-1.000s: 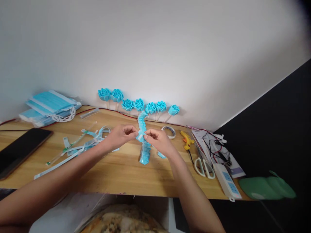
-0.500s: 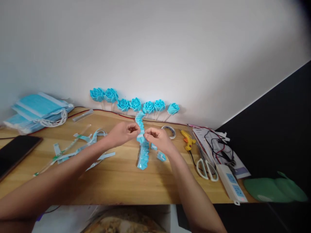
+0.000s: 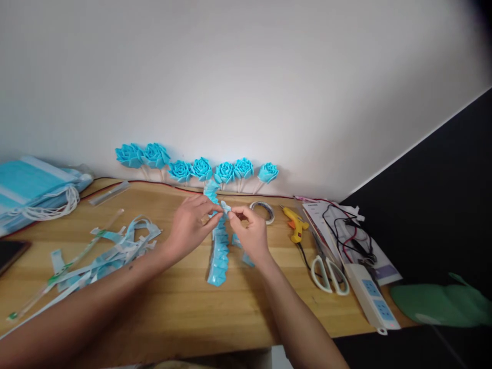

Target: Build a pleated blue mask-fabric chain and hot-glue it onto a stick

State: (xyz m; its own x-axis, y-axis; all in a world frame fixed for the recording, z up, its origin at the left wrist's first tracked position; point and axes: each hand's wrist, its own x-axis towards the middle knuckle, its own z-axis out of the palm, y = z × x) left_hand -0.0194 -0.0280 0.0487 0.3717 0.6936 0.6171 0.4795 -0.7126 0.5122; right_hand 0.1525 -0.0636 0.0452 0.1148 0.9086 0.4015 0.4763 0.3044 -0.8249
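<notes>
Closest in: a long row of folded pcs [image 3: 219,259] runs up the tabletop [image 3: 184,312], plenty left unused by the look of it, w/ loose bits [image 3: 237,240] just to its right. Over the row, R hand [image 3: 249,230] has thumb & index clamped on one small pc [image 3: 225,207]. L hand [image 3: 188,223] meets it opp. side, thumb & index tips close tog.; can't tell if they're gripping. Pc's held up btwn both hands, joined to nothing I can see. Beyond: tape [image 3: 265,211]. Far back, 7 roses [image 3: 202,169] along the wall [image 3: 238,92], seemingly done.
</notes>
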